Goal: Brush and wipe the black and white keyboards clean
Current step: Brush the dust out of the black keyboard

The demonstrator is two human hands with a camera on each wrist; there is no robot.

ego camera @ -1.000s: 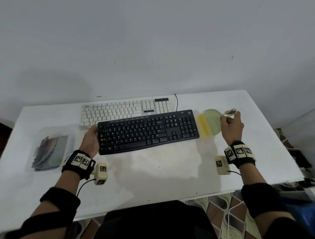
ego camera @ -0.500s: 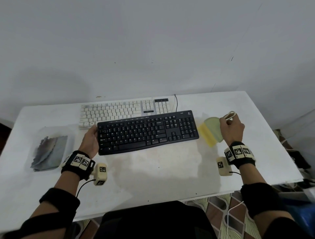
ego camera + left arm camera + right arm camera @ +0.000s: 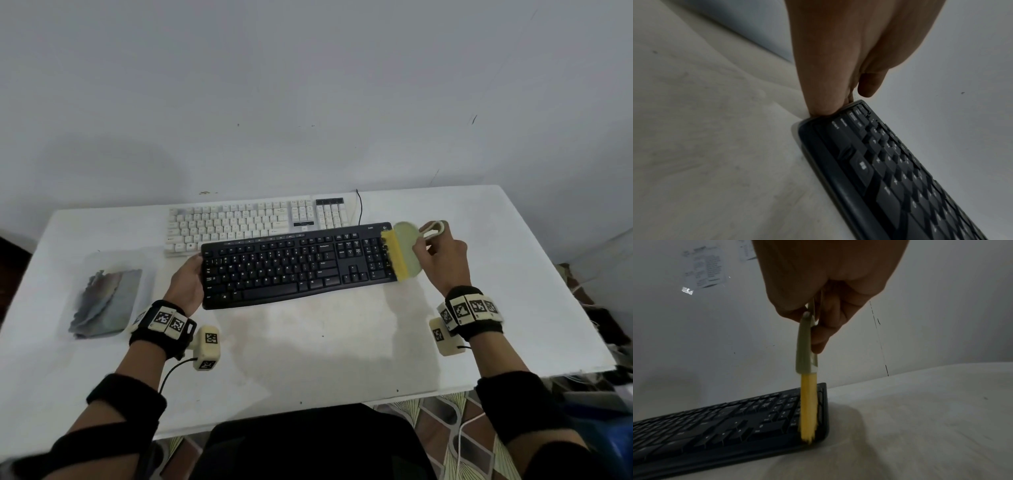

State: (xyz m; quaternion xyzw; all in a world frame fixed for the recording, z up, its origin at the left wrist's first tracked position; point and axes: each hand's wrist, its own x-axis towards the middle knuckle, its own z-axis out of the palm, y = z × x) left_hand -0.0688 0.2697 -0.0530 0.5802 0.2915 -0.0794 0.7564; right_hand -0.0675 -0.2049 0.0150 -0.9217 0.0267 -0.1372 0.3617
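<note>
The black keyboard (image 3: 294, 263) lies mid-table, with the white keyboard (image 3: 253, 222) just behind it. My right hand (image 3: 440, 260) grips a pale green brush (image 3: 406, 250) with yellow bristles (image 3: 807, 410); the bristles rest on the keyboard's right end, over the number pad (image 3: 785, 412). My left hand (image 3: 186, 284) holds the black keyboard's left edge (image 3: 818, 129), fingers pressed against its side and thumb above the corner. In the left wrist view the fingers (image 3: 824, 91) meet the keyboard's top left corner.
A clear bag holding a grey cloth (image 3: 106, 294) lies at the table's left. The white table (image 3: 325, 346) ends at a wall behind the keyboards. A black chair back (image 3: 308, 442) sits at the near edge. Patterned floor shows at lower right.
My right hand has carried the brush leftward from the bare table onto the black keyboard's right end. The left hand has stayed on the keyboard's left edge.
</note>
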